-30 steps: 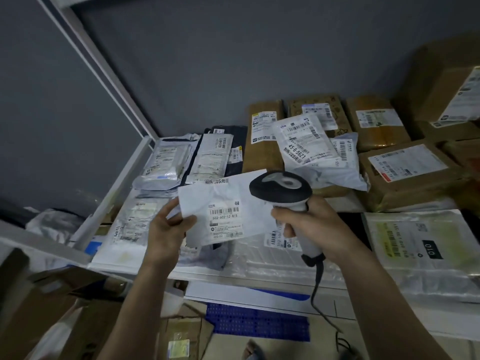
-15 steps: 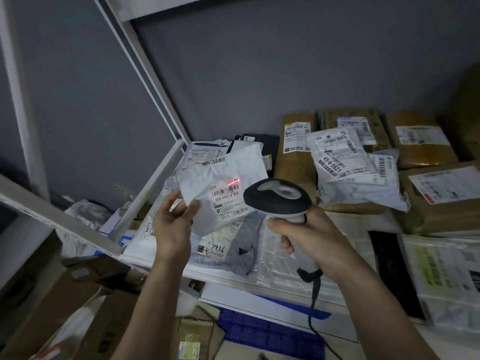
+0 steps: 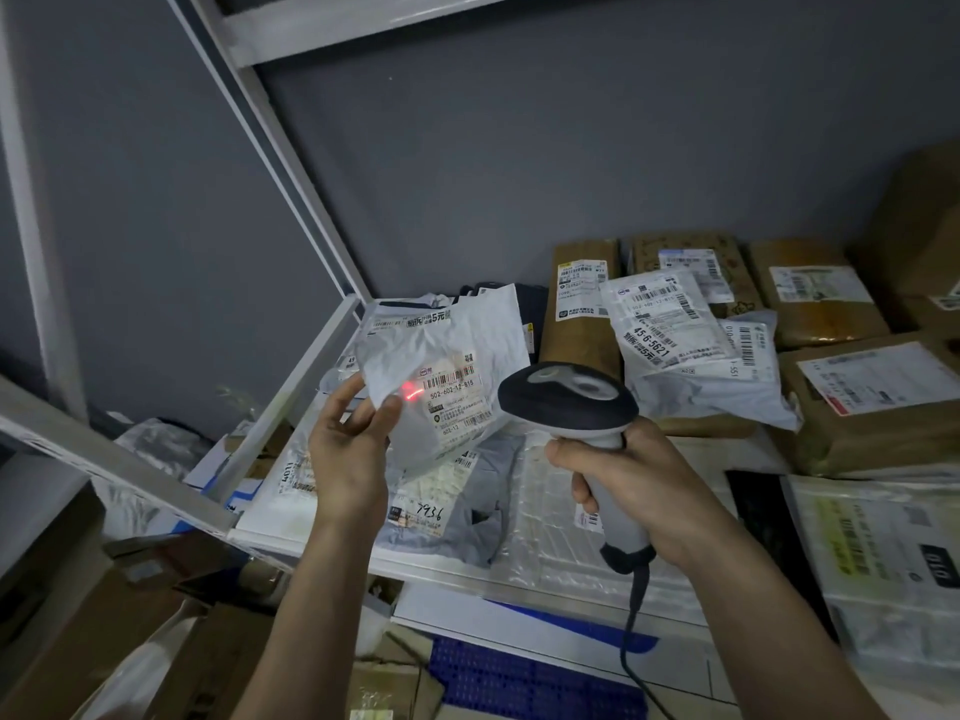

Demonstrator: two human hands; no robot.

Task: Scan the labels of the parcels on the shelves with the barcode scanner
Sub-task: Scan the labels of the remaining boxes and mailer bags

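My left hand (image 3: 349,449) pinches a crinkled white poly-bag parcel (image 3: 441,356) by its lower left edge and holds it tilted up above the shelf. Its white label (image 3: 457,394) faces me, and a red scan line glows at the label's left edge, beside my thumb. My right hand (image 3: 623,485) grips the handle of a grey and white barcode scanner (image 3: 569,402), whose head points left at that label. A dark cable hangs from the handle's base.
The white metal shelf (image 3: 291,387) carries several flat plastic mailers in front and brown taped boxes (image 3: 872,402) at the back right, with another white labelled bag (image 3: 675,335) lying on them. A slanted shelf post (image 3: 270,153) rises at left. Cardboard boxes sit below.
My left hand lifted the white parcel off the pile and tilted it up. The scanner's red line came on and now sits at the label's left edge. My view shifted left.
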